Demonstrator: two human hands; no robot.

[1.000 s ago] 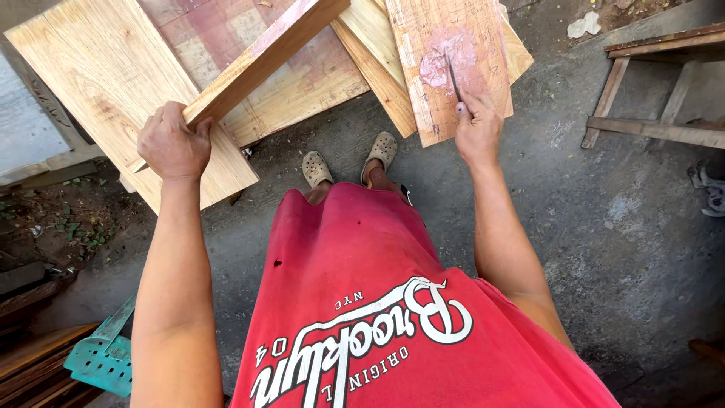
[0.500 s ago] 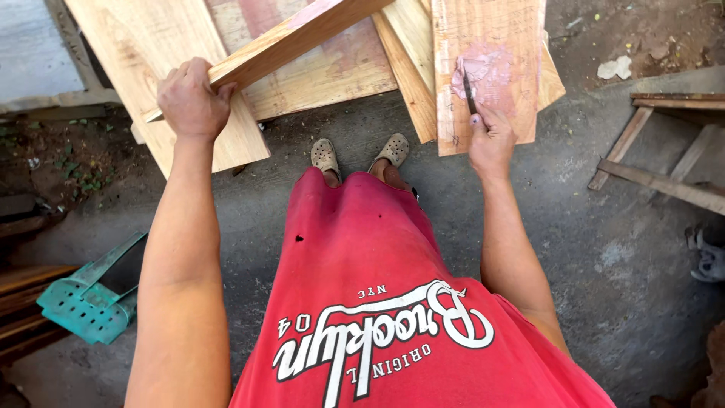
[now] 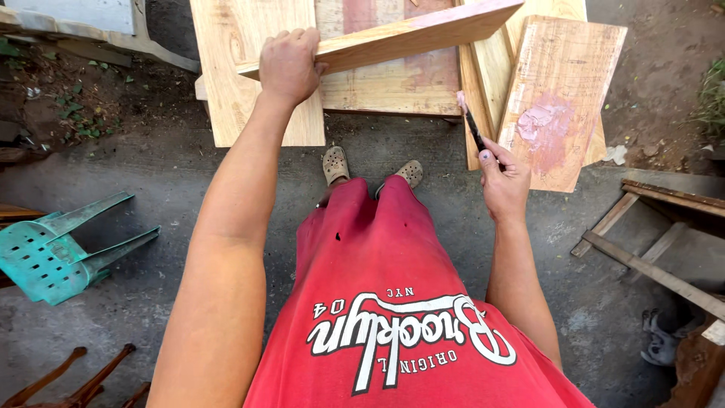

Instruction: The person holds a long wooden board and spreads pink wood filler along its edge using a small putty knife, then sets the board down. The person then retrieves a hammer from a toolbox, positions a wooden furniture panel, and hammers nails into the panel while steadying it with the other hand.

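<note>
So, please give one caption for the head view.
Left hand grips a plank; right hand holds a putty knife beside a pink-smeared board.

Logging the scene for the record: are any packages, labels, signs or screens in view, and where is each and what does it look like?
No packages, signs or screens in view.
Shirt print: white curved lettering on the red shirt, bottom centre, seen upside down.
Board: faint rows of stamped marks along its left edge and top, right of centre, pale wood with a pink putty patch.

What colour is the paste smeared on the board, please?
Pale pink paste, clearest in the head view.
</note>
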